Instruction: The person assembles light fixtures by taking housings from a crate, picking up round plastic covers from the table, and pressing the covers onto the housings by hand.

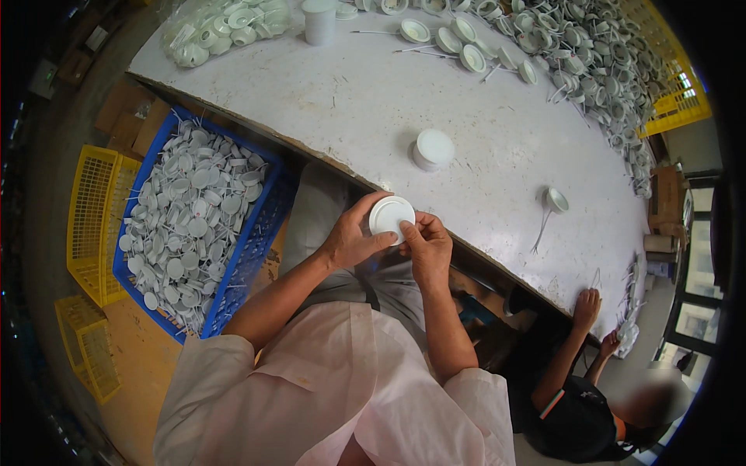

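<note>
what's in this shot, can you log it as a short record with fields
left hand: left hand grips the white round cap from the left
right hand: right hand pinches the cap's lower right edge
table: white worktable, a small white stack of caps just beyond the hands
left side: blue crate full of white caps with thin stems, yellow crates beside it
far edge: heap of white caps, bag of caps
other person: hand on the table's right edge

One blue crate [256, 233], two yellow crates [89, 210], one white disc [390, 215] in hand, one white tub [432, 149]
</note>
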### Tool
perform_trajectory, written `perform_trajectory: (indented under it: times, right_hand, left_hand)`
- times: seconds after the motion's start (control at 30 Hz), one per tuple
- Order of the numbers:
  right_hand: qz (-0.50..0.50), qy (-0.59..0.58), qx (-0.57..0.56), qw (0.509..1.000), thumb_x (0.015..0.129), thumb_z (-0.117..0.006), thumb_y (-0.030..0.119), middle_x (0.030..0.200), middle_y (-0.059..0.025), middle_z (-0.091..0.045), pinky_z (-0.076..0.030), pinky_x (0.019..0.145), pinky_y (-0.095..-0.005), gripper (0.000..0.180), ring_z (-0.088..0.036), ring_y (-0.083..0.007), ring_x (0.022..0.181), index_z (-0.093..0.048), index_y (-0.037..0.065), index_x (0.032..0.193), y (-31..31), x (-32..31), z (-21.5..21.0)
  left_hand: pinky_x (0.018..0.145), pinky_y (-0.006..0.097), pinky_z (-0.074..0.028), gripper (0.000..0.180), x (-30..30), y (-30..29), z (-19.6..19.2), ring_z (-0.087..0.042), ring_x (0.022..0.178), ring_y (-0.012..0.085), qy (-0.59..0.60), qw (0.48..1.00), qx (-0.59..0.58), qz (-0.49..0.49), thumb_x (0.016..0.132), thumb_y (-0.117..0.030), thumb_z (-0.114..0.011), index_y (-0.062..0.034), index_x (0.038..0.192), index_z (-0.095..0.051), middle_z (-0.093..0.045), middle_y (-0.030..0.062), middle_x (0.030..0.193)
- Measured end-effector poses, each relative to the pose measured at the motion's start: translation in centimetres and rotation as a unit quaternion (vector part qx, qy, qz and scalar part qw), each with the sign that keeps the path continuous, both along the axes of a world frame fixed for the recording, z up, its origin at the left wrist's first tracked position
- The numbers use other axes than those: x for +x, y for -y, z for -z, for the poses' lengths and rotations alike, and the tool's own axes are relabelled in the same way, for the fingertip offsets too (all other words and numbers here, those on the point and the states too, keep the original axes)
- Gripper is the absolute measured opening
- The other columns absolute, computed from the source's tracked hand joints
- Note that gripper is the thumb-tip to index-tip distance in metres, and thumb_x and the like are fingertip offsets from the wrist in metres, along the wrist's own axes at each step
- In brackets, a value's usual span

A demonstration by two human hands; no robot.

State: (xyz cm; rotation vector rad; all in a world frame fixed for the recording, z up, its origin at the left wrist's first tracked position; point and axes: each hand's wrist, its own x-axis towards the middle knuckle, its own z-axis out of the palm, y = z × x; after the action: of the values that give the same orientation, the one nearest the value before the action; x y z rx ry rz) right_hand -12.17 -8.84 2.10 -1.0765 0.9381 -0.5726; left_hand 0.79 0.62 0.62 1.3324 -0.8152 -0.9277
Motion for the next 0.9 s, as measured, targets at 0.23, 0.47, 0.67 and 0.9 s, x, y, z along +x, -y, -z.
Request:
perform_trajectory:
  times: [0.23, 0.47, 0.67, 0.9]
  right_hand:
    - [-0.003, 0.000, -0.020, 1.000, 0.082, -0.072, 0.010, 0.074, -0.0007, -0.058, -0.044, 0.047, -0.0189, 0.024, -0.051, -0.0058, 0.054, -0.057, 0.000, 0.099, -0.16, 0.42, 0.45]
    - [-0.005, -0.002, -0.021, 1.000, 0.082, -0.072, 0.010, 0.072, -0.0004, -0.058, -0.043, 0.047, -0.0188, 0.024, -0.051, -0.0055, 0.054, -0.057, 0.000, 0.098, -0.36, 0.71, 0.15]
    - [-0.006, -0.006, -0.017, 1.000, 0.082, -0.072, 0.010, 0.071, -0.0003, -0.058, -0.044, 0.047, -0.0186, 0.024, -0.051, -0.0055, 0.052, -0.056, 0.001, 0.097, -0.36, 0.84, 0.31]
    - [0.000, 0.002, -0.001, 1.000, 0.081, -0.073, 0.011, 0.067, -0.0009, -0.057, -0.045, 0.046, -0.0193, 0.022, -0.051, -0.0062, 0.051, -0.053, 0.005, 0.088, -0.52, 0.86, 0.11]
  left_hand:
    - [0.091, 0.033, -0.045, 0.059, -0.10, -0.04, -0.08, -0.056, 0.107, 0.0219, 0.038, 0.999, 0.001, -0.030, 0.080, -0.027, -0.067, 0.0014, 0.127, -0.046, -0.058, 0.0154, 0.115]
    - [0.090, 0.033, -0.045, 0.052, -0.18, -0.24, -0.09, -0.057, 0.105, 0.0210, 0.021, 0.999, -0.012, -0.039, 0.083, -0.023, -0.063, 0.0016, 0.126, -0.047, -0.059, 0.0149, 0.113]
    - [0.089, 0.033, -0.046, 0.048, -0.16, -0.22, -0.20, -0.058, 0.103, 0.0206, 0.021, 0.999, -0.013, -0.044, 0.083, -0.018, -0.061, 0.0011, 0.125, -0.047, -0.060, 0.0143, 0.111]
    - [0.074, 0.026, -0.050, 0.046, -0.16, -0.48, -0.41, -0.059, 0.091, 0.0143, 0.055, 0.998, -0.003, -0.036, 0.088, -0.018, -0.060, -0.0005, 0.128, -0.045, -0.062, 0.0112, 0.107]
